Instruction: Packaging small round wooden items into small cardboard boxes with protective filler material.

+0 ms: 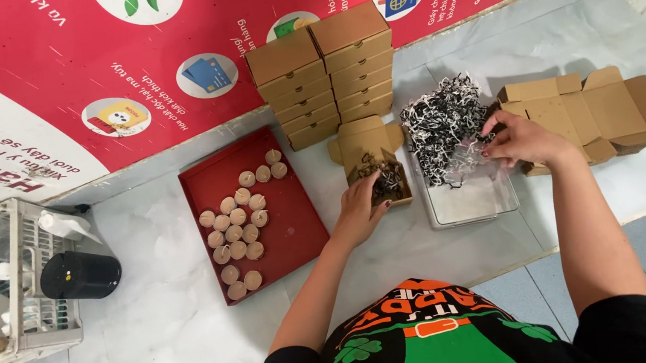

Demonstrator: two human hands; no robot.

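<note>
On marble counter, left to right: red tray (297, 237) of small candles (238, 231); left hand (361, 206), fingers curled, pressing shredded paper (442, 126) into open small box (377, 168); right hand (519, 140) pinching shred above clear container (468, 200). Shred probably light, springy; best grabbed in loose clumps.

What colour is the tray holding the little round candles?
The tray is red, seen in the head view.

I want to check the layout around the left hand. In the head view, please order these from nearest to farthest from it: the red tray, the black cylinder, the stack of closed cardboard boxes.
1. Red rectangular tray of small round pieces: just left of the left hand.
2. Stack of closed brown cardboard boxes: behind, near the wall.
3. Black cylinder: far left, by the white basket.
</note>
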